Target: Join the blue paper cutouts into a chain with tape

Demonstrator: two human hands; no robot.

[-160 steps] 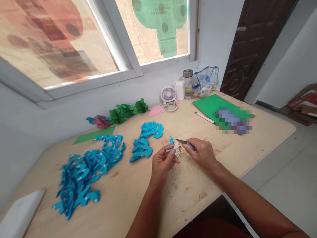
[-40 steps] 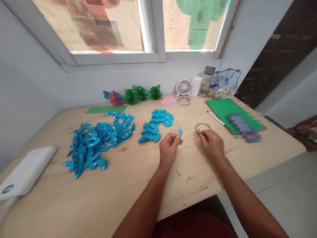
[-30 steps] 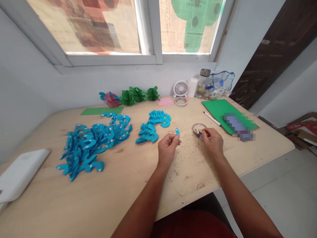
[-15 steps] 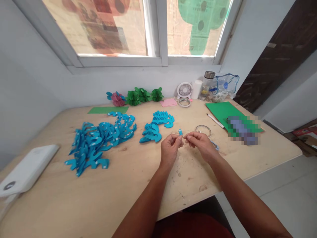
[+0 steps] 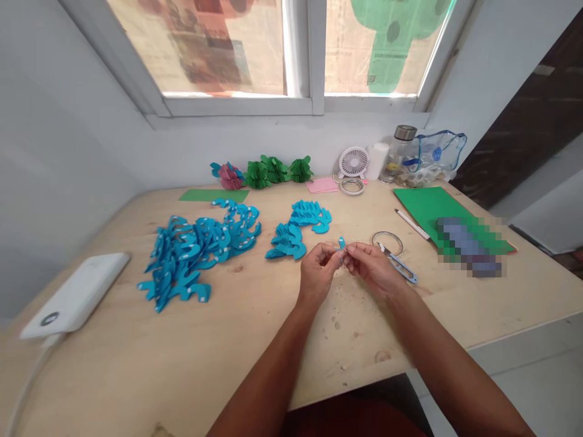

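Note:
A small blue paper piece (image 5: 341,242) with a white patch on it sticks up from between my fingertips, its lower part hidden. My left hand (image 5: 320,269) pinches it from the left. From the right, the thumb and fingers of my right hand (image 5: 370,265) close on the same piece, so the two hands meet. Just behind my left hand lie two stacks of folded blue paper curves, a nearer stack (image 5: 286,241) and a farther stack (image 5: 311,216). A big heap of blue paper curves (image 5: 195,243) with white patches spreads to the left.
Right of my hands are a roll of tape (image 5: 387,243), a utility knife (image 5: 403,269), a white pen (image 5: 412,224) and green sheets (image 5: 423,203). A power bank (image 5: 77,297) with a cable lies left. Along the wall stand green paper shapes (image 5: 276,170), a fan (image 5: 354,162) and a bottle (image 5: 399,155).
My right hand has come in to the left hand, and its fingertips now grip the blue paper piece too. The view has shifted slightly, moving the table's things rightward in frame.

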